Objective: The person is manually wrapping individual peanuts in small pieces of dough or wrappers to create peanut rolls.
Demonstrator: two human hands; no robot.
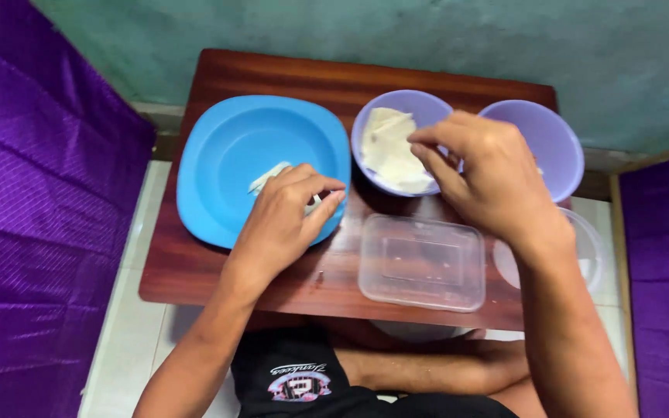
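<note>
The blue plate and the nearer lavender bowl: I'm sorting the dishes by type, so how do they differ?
The blue plate is wide, shallow and squarish with rounded corners; the lavender bowl is smaller, round and deeper. The plate holds a single pale piece under the left hand, while the bowl holds a stack of pale sheets that the right hand reaches into. Both sit on the wooden table and look like plain plastic.

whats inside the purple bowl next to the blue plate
The purple bowl holds pale, thin folded sheets, like dough wrappers. The right hand reaches over its right side and covers that part; the bottom beneath the sheets is hidden.
</note>
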